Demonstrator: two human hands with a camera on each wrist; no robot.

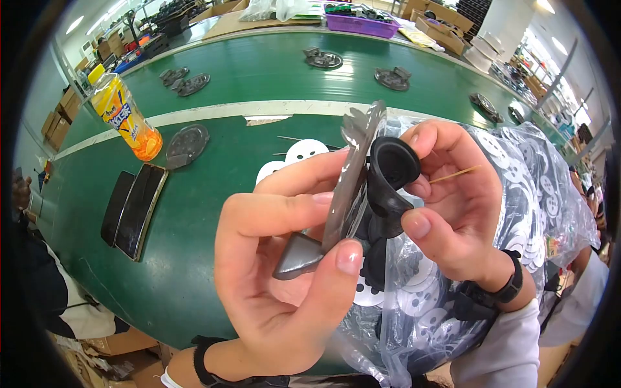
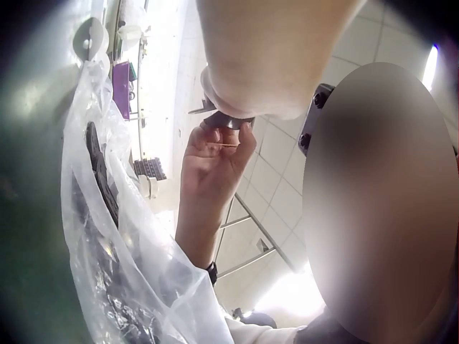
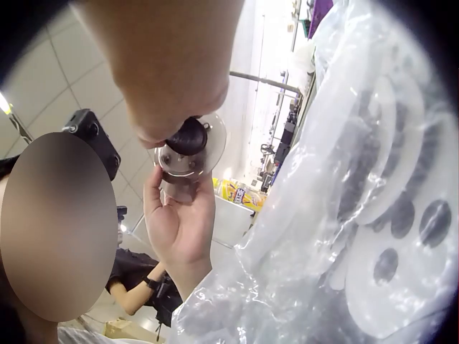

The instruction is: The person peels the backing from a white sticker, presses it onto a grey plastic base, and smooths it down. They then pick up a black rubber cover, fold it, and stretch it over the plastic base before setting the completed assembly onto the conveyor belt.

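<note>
Holding a thin clear plastic disc (image 1: 352,174) edge-on, the left hand (image 1: 278,271) pinches it between thumb and curled fingers, up above the bench (image 1: 194,213) at centre of the head view. Disc is round, glossy, see-through, with a scalloped rim; a dark grey smooth piece (image 1: 299,255) sticks out under it against the left palm. Right hand (image 1: 459,207) pinches a black rubber cup (image 1: 391,171), soft-looking, matte, round with a hollow mouth, pressed against the disc face. A thin pale stick (image 1: 456,173), like a toothpick, pokes out between the right fingers. Both wrists carry black straps.

Right wrist view: same disc (image 3: 188,147) seen face-on, round and clear with the black cup at its middle, left hand (image 3: 178,222) gripping below.

Just behind and below the hands, a crinkled clear plastic bag (image 1: 543,194) full of flat white round discs with holes, plus dark parts. Bench top is green, smooth. On it, left: an orange drink bottle (image 1: 126,116) with yellow cap, upright; a dark round disc part (image 1: 187,145) beside it; two flat black glossy oblong slabs (image 1: 136,210) lying side by side. Farther back, several more dark round parts (image 1: 323,59) spread apart on the green surface. A purple plastic tray (image 1: 362,24) and cardboard boxes (image 1: 440,29) sit at the far edge.
</note>
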